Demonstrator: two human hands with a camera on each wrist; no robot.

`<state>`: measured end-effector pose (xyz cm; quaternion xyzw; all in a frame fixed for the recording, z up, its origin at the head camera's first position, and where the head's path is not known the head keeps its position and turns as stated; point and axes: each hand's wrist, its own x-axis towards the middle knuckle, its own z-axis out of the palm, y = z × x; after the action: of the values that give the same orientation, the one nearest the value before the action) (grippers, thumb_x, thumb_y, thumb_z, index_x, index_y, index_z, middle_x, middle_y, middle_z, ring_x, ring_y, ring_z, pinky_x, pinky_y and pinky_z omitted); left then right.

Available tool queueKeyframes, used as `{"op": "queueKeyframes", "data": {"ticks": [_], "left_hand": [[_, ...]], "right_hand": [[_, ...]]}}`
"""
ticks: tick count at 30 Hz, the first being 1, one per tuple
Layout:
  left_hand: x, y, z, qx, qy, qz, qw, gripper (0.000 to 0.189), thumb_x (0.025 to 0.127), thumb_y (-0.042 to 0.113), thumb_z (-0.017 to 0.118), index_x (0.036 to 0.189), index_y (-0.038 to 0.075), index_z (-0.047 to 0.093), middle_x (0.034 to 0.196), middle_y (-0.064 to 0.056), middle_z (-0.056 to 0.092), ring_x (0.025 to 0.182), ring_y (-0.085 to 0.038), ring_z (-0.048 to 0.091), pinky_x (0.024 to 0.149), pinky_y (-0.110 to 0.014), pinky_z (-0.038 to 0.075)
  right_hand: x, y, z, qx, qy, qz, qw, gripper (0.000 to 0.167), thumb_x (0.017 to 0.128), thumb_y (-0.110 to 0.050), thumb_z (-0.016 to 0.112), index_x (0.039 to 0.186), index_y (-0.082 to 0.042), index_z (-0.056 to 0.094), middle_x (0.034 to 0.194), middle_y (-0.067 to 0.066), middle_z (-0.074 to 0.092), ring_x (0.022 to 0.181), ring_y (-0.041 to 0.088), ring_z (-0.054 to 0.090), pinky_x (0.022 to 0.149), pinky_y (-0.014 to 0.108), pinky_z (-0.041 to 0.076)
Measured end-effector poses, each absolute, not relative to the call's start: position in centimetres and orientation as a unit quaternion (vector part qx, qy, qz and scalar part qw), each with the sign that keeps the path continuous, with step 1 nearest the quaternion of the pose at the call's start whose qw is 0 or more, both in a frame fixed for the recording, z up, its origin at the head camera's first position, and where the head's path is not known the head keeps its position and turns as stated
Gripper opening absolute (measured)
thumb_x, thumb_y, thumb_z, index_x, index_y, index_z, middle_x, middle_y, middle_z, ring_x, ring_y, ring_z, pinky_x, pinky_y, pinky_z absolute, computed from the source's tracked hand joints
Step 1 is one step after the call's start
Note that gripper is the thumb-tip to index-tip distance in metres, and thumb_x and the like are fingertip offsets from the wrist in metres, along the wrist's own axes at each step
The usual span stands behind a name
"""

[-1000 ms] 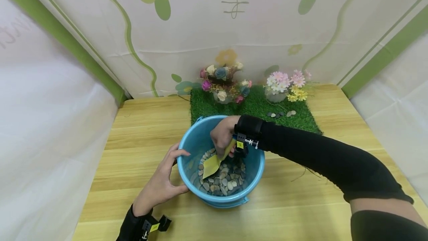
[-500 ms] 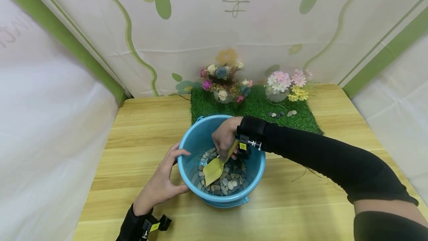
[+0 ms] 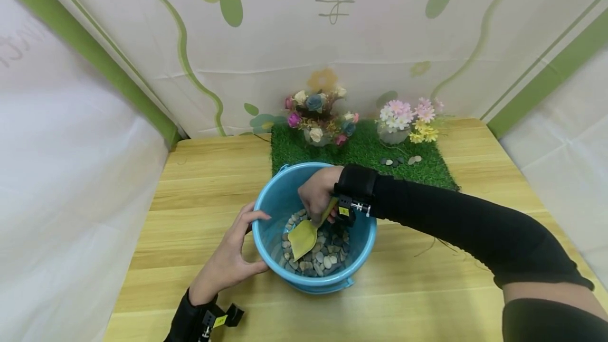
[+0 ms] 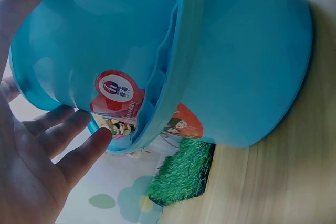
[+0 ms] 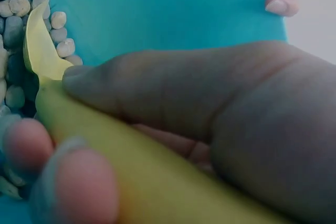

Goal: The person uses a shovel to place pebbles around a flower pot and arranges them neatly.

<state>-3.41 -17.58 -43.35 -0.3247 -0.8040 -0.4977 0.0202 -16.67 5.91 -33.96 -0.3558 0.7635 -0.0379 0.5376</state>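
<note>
Since a second ago, our yellow scoop (image 3: 302,239) has turned slightly inside the blue bucket (image 3: 282,194), its tip now pointing more toward the bucket's near side; the bucket and our left hand (image 3: 231,256) have stayed almost where they were. We see the scoop low in the bucket, its blade slanting down just over or against the stones (image 3: 328,263) spread across the bottom; whether any stones lie on the blade, we cannot tell.

Our right hand (image 3: 314,191) reaches into the bucket from its right side and grips the scoop's handle, thumb laid along it near the blade and fingers curled beneath. Our left hand, spread wide, holds the bucket at its left side, one finger bent over the rim and the thumb against the edge. On the bucket's outer wall we see a red and white sticker (image 4: 118,86).

Our bucket stands on the wooden table (image 3: 204,189). Behind it lies a green grass mat (image 3: 436,167), bearing a pot of mixed roses (image 3: 314,103) and, farther right, a pot of pink and yellow flowers (image 3: 399,115). Right of the bucket, small pebbles (image 3: 396,163) rest in two groups on the mat.
</note>
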Motion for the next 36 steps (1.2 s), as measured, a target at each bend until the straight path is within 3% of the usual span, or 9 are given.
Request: {"op": "queueKeyframes", "data": {"ticks": [8, 16, 25, 28, 33, 36], "left_hand": [[-3.3, -17.6, -43.4, -0.321, -0.805, -0.499, 0.015, 0.075, 0.081, 0.026, 0.088, 0.138, 0.006, 0.044, 0.161, -0.009, 0.025, 0.139, -0.036, 0.037, 0.099, -0.051, 0.050], [-3.4, -17.6, -43.4, -0.323, -0.803, -0.500, 0.016, 0.075, 0.083, 0.034, 0.086, 0.137, 0.002, 0.045, 0.161, -0.009, 0.026, 0.138, -0.036, 0.038, 0.098, -0.054, 0.050], [-3.4, -17.6, -43.5, -0.325, -0.803, -0.500, 0.018, 0.074, 0.083, 0.033, 0.087, 0.137, 0.002, 0.045, 0.161, -0.009, 0.026, 0.136, -0.034, 0.041, 0.099, -0.052, 0.050], [-3.4, -17.6, -43.5, -0.324, -0.804, -0.499, 0.016, 0.074, 0.083, 0.032, 0.087, 0.137, 0.003, 0.045, 0.161, -0.009, 0.026, 0.136, -0.034, 0.041, 0.099, -0.051, 0.050], [-3.4, -17.6, -43.5, -0.321, -0.806, -0.497, 0.015, 0.074, 0.084, 0.035, 0.086, 0.137, 0.004, 0.045, 0.161, -0.009, 0.026, 0.137, -0.034, 0.040, 0.098, -0.053, 0.050], [-3.4, -17.7, -43.5, -0.320, -0.806, -0.497, 0.014, 0.074, 0.083, 0.033, 0.087, 0.137, 0.004, 0.045, 0.161, -0.009, 0.027, 0.137, -0.035, 0.040, 0.098, -0.052, 0.050]], "right_hand": [[-16.1, 5.5, -33.8, -0.370, 0.759, -0.011, 0.536, 0.048, 0.101, -0.015, 0.065, 0.055, -0.014, 0.053, 0.057, 0.003, 0.055, 0.048, 0.010, 0.049, 0.050, 0.024, 0.041], [-16.1, 5.3, -33.5, -0.414, 0.756, 0.029, 0.507, 0.048, 0.102, -0.014, 0.064, 0.054, -0.013, 0.054, 0.061, 0.010, 0.057, 0.048, 0.012, 0.047, 0.049, 0.023, 0.037], [-14.6, 4.2, -33.0, -0.391, 0.815, 0.036, 0.426, 0.048, 0.100, -0.009, 0.063, 0.056, -0.018, 0.046, 0.050, -0.001, 0.047, 0.045, 0.012, 0.045, 0.046, 0.025, 0.035], [-14.5, 4.2, -33.0, -0.376, 0.823, 0.040, 0.424, 0.043, 0.101, -0.011, 0.063, 0.061, -0.017, 0.049, 0.051, -0.001, 0.047, 0.045, 0.011, 0.044, 0.046, 0.025, 0.036], [-14.3, 4.4, -33.0, -0.344, 0.847, 0.033, 0.405, 0.022, 0.102, -0.012, 0.060, 0.081, -0.014, 0.056, 0.057, -0.001, 0.048, 0.046, 0.012, 0.044, 0.047, 0.027, 0.036], [-14.1, 4.8, -33.1, -0.345, 0.854, 0.021, 0.390, 0.023, 0.102, -0.009, 0.060, 0.079, -0.014, 0.055, 0.057, -0.001, 0.045, 0.046, 0.012, 0.042, 0.048, 0.027, 0.035]]}}
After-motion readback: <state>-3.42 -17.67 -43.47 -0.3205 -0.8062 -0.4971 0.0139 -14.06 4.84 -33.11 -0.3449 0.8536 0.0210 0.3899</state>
